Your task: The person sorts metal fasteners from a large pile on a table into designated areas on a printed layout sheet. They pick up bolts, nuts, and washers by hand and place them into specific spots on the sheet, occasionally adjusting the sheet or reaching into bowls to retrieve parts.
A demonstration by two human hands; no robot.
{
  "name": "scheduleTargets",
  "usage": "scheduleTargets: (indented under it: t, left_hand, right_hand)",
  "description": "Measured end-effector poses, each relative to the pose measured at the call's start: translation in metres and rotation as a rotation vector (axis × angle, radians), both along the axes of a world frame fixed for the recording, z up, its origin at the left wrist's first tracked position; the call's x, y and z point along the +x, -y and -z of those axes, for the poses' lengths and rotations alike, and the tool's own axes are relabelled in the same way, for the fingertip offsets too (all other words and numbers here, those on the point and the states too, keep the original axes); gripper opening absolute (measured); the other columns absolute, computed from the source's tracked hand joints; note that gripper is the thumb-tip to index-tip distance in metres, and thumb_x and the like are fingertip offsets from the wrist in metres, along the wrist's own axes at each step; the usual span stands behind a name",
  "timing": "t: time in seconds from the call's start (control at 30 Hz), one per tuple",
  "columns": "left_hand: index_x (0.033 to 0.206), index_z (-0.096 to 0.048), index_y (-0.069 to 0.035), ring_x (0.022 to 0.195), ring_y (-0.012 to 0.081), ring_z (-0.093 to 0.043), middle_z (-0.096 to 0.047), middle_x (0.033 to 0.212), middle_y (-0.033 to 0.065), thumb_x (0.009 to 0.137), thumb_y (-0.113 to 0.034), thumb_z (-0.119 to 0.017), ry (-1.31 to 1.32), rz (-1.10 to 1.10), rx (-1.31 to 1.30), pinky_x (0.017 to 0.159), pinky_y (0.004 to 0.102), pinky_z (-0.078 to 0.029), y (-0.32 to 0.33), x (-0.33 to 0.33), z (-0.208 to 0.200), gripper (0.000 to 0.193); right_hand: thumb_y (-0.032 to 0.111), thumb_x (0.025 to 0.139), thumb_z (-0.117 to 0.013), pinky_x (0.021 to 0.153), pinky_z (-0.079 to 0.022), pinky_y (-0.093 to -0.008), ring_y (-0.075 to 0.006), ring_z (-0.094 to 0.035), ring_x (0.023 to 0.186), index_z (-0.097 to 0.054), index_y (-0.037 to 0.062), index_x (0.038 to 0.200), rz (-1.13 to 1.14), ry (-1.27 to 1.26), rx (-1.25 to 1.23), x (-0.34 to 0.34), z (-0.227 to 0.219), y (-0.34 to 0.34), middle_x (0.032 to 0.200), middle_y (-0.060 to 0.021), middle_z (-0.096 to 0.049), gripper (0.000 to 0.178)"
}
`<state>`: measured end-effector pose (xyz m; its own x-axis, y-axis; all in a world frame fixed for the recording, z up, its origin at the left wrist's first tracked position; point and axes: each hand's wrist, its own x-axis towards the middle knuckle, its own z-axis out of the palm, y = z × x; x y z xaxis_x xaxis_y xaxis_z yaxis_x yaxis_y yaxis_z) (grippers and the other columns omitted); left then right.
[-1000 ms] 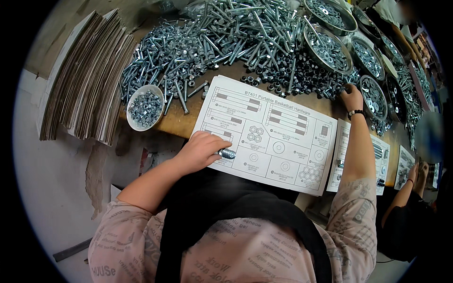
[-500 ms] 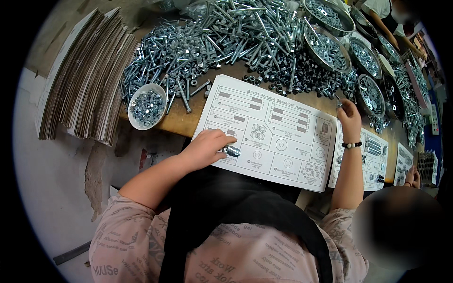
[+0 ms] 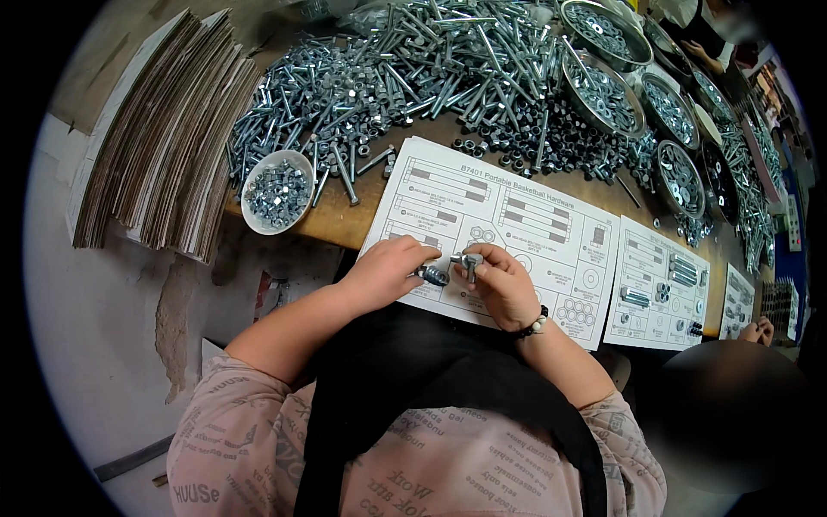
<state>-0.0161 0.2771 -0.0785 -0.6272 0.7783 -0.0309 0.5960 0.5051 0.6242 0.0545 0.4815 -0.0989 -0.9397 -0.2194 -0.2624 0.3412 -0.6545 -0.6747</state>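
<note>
My left hand (image 3: 392,265) is closed over the lower left of a printed parts sheet (image 3: 536,297). A small cluster of stacked silver metal pieces (image 3: 433,276), perhaps nuts or washers, sticks out from its fingers; the rest is hidden in the palm. Close beside it, my right hand (image 3: 508,289), with a beaded bracelet at the wrist, pinches short silver bolts (image 3: 470,262) between thumb and fingers. The two hands' pieces are near each other but look apart. Line drawings of bolts, nuts and washers cover the sheet.
Behind the sheet lies a large heap of bolts (image 3: 431,65), with dark-ringed nuts (image 3: 568,138) at its front. A white bowl of nuts (image 3: 277,194) sits left. Steel bowls of washers (image 3: 680,177) stand right. Cardboard sheets (image 3: 164,129) are stacked far left. Another person's hand (image 3: 758,332) shows right.
My right hand has come from the nuts and bolts at the sheet's upper right down to beside my left hand, carrying short bolts. My left hand has shifted slightly and keeps its grip.
</note>
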Motion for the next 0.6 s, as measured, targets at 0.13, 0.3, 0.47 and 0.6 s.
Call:
scheduleTargets:
  t: [0.13,0.3,0.47,0.6]
  left_hand:
    - [0.111,-0.054,-0.007,0.088,0.0275,-0.054,-0.054,0.092,0.0105,0.068,-0.005,-0.067,0.09,-0.058,-0.005,0.075,0.0349,-0.045,-0.001,0.004,0.002,0.045]
    - [0.111,-0.054,-0.006,0.089,0.028,-0.054,-0.054,0.094,0.0107,0.067,-0.003,-0.066,0.144,-0.05,0.046,0.078,0.0355,-0.045,-0.002,0.006,-0.004,0.045]
    - [0.11,-0.054,-0.007,0.092,0.0294,-0.053,-0.055,0.096,0.0104,0.068,-0.003,-0.065,0.03,0.001,0.078,0.08,0.0374,-0.044,-0.001,0.008,0.003,0.044]
    - [0.11,-0.054,-0.007,0.093,0.0302,-0.053,-0.055,0.094,0.0099,0.068,-0.004,-0.065,0.022,-0.04,0.012,0.08,0.0376,-0.044,-0.002,0.01,0.001,0.043]
  right_hand:
    - [0.014,0.081,-0.058,0.068,-0.039,-0.024,-0.0122,-0.048,0.074,-0.052,-0.0018,0.103,0.054,0.013,0.042,0.001,-0.002,0.011,0.087,-0.0083,-0.057,0.027]
    - [0.013,0.082,-0.058,0.069,-0.039,-0.0238,-0.0128,-0.05,0.079,-0.051,-0.0007,0.105,0.089,0.044,0.044,0.006,-0.005,0.021,0.089,-0.008,-0.057,0.028]
    - [0.013,0.082,-0.057,0.07,-0.039,-0.024,-0.0125,-0.05,0.079,-0.051,-0.0003,0.106,0.058,0.037,0.053,0.015,-0.011,0.015,0.09,-0.0083,-0.058,0.028]
    - [0.012,0.082,-0.057,0.07,-0.039,-0.024,-0.0129,-0.05,0.079,-0.051,-0.0005,0.106,0.064,0.045,0.035,0.014,-0.009,0.02,0.089,-0.0087,-0.058,0.028]
